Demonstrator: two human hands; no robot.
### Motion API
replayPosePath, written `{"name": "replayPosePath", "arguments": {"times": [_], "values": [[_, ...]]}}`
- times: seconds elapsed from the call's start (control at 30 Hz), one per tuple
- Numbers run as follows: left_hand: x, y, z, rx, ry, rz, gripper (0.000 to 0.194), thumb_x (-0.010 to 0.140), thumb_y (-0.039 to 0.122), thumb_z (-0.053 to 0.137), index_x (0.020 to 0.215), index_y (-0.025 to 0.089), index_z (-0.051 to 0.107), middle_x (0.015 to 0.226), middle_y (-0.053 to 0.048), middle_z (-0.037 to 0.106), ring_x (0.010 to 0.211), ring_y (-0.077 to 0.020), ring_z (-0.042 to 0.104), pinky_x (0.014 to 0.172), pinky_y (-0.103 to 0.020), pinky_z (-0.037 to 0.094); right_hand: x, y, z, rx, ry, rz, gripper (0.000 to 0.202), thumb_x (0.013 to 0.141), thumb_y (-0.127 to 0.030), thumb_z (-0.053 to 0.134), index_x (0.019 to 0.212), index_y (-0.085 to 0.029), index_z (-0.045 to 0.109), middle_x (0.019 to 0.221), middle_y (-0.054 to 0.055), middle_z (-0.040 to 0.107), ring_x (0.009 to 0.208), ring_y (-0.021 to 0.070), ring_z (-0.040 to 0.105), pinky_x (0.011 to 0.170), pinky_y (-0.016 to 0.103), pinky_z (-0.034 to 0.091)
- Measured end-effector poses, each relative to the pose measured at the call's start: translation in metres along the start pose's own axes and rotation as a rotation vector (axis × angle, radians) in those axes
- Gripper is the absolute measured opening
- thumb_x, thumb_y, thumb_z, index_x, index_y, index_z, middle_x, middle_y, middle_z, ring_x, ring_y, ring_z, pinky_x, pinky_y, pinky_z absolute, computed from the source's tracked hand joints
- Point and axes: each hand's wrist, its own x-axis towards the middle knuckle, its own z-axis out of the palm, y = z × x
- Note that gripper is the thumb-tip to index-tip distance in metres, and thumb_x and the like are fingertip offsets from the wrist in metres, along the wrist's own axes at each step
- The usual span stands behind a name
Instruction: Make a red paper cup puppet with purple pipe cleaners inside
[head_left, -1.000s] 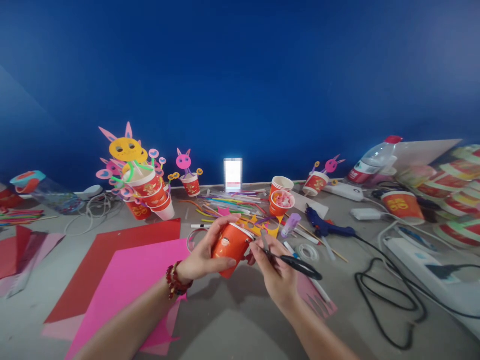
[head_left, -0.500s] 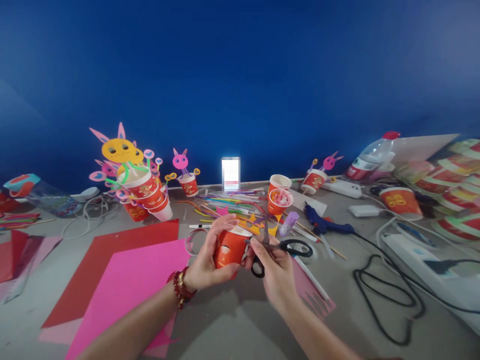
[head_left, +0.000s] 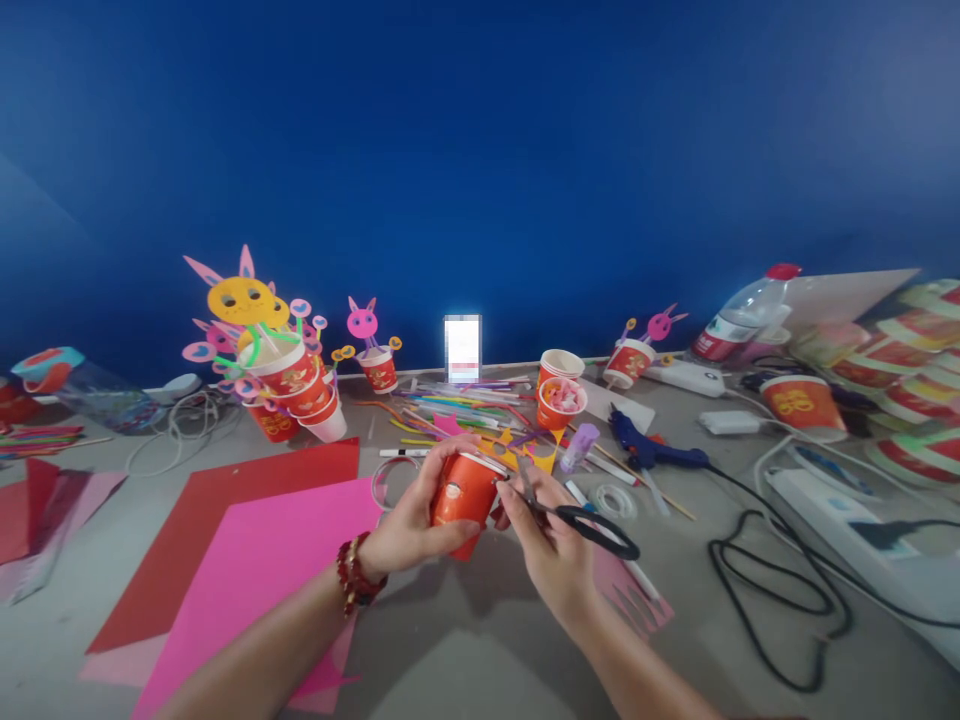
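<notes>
My left hand [head_left: 420,515] is wrapped round a red paper cup [head_left: 466,500], which tilts with its white rim up and to the right. Black-handled scissors [head_left: 596,528] are in my right hand [head_left: 551,540], the blades pointing up past the fingers and the handle loops sticking out to the right. The right fingertips are close to the cup's right side; whether they touch it I cannot make out. Beneath and left of the hands lie a bright pink paper sheet [head_left: 277,560] and a red sheet [head_left: 187,540].
Several decorated cups [head_left: 281,370] stand at the back left. Behind my hands lie coloured pipe cleaners [head_left: 465,400] and two paper cups [head_left: 561,400]. To the right are a blue glue gun [head_left: 660,450], a black cord [head_left: 750,610], a power strip [head_left: 847,540] and a bottle [head_left: 739,320].
The cup has tilted further to the right in my left hand. The scissors have turned in my right hand, their handle loops swinging to the right and down.
</notes>
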Motion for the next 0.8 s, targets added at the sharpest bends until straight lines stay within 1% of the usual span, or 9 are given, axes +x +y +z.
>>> {"name": "replayPosePath", "arguments": {"times": [0.07, 0.13, 0.27, 0.37, 0.5, 0.6, 0.67, 0.7, 0.8], "values": [[0.0, 0.004, 0.0, 0.002, -0.024, -0.029, 0.068, 0.082, 0.022, 0.072, 0.14, 0.031, 0.039, 0.151, -0.01, 0.036, 0.134, -0.0345, 0.045, 0.104, -0.045, 0.048, 0.001, -0.001, -0.002, -0.075, -0.021, -0.096, 0.024, 0.095, -0.014, 0.058, 0.073, -0.022, 0.056, 0.067, -0.002, 0.057, 0.064, 0.0145, 0.057, 0.065, 0.026, 0.047], [-0.001, 0.007, -0.001, 0.02, -0.034, -0.043, 0.068, 0.082, 0.02, 0.072, 0.141, 0.031, 0.039, 0.152, -0.01, 0.036, 0.132, -0.0332, 0.047, 0.102, -0.043, 0.05, 0.002, -0.002, -0.003, -0.095, -0.038, -0.144, 0.024, 0.095, -0.012, 0.057, 0.073, -0.021, 0.055, 0.068, 0.0, 0.058, 0.065, 0.0146, 0.057, 0.065, 0.025, 0.048], [-0.002, 0.009, -0.002, 0.046, -0.036, -0.063, 0.071, 0.08, 0.019, 0.072, 0.141, 0.031, 0.039, 0.154, -0.01, 0.033, 0.133, -0.0338, 0.045, 0.099, -0.041, 0.052, 0.002, -0.003, -0.006, -0.163, -0.072, -0.211, 0.019, 0.094, -0.01, 0.057, 0.079, -0.021, 0.057, 0.076, 0.003, 0.063, 0.069, 0.016, 0.062, 0.065, 0.025, 0.051], [-0.002, 0.011, -0.003, 0.017, -0.063, -0.12, 0.069, 0.081, 0.019, 0.071, 0.141, 0.033, 0.039, 0.152, -0.009, 0.033, 0.128, -0.0317, 0.048, 0.089, -0.037, 0.057, 0.003, -0.003, -0.008, -0.248, -0.102, -0.299, 0.016, 0.094, -0.008, 0.055, 0.086, -0.022, 0.059, 0.081, 0.005, 0.066, 0.07, 0.0159, 0.066, 0.066, 0.025, 0.053], [-0.001, 0.016, -0.004, -0.077, -0.084, -0.182, 0.066, 0.082, 0.019, 0.071, 0.138, 0.034, 0.04, 0.141, -0.007, 0.042, 0.113, -0.0247, 0.056, 0.081, -0.032, 0.058, 0.006, -0.002, -0.011, -0.378, -0.085, -0.426, 0.018, 0.093, -0.007, 0.053, 0.089, -0.023, 0.06, 0.08, 0.004, 0.069, 0.068, 0.0154, 0.068, 0.063, 0.023, 0.054], [0.0, 0.019, -0.006, -0.101, -0.089, -0.208, 0.066, 0.081, 0.021, 0.072, 0.138, 0.031, 0.04, 0.134, -0.007, 0.048, 0.107, -0.0236, 0.058, 0.08, -0.033, 0.058, 0.007, -0.001, -0.012, -0.417, -0.082, -0.471, 0.019, 0.092, -0.006, 0.054, 0.088, -0.023, 0.061, 0.078, 0.003, 0.07, 0.066, 0.0152, 0.068, 0.062, 0.023, 0.054], [0.002, 0.02, -0.007, -0.03, -0.084, -0.181, 0.067, 0.08, 0.02, 0.072, 0.138, 0.029, 0.04, 0.138, -0.009, 0.046, 0.113, -0.0264, 0.057, 0.085, -0.036, 0.057, 0.006, -0.002, -0.011, -0.387, -0.084, -0.442, 0.019, 0.092, -0.006, 0.054, 0.089, -0.023, 0.061, 0.08, 0.004, 0.07, 0.068, 0.0154, 0.068, 0.064, 0.024, 0.055], [0.002, 0.02, -0.007, 0.037, -0.077, -0.144, 0.068, 0.079, 0.018, 0.072, 0.138, 0.029, 0.04, 0.141, -0.01, 0.044, 0.12, -0.0288, 0.054, 0.092, -0.04, 0.055, 0.006, -0.002, -0.011, -0.352, -0.092, -0.408, 0.018, 0.092, -0.007, 0.054, 0.089, -0.023, 0.061, 0.081, 0.004, 0.07, 0.069, 0.0156, 0.068, 0.065, 0.025, 0.055], [0.003, 0.019, -0.004, 0.254, -0.037, -0.006, 0.071, 0.076, 0.012, 0.07, 0.138, 0.028, 0.04, 0.144, -0.01, 0.041, 0.139, -0.0329, 0.038, 0.115, -0.052, 0.036, 0.004, -0.003, -0.008, -0.213, -0.068, -0.275, 0.016, 0.093, -0.01, 0.057, 0.083, -0.022, 0.059, 0.077, 0.004, 0.066, 0.069, 0.0155, 0.065, 0.064, 0.025, 0.053]]}}
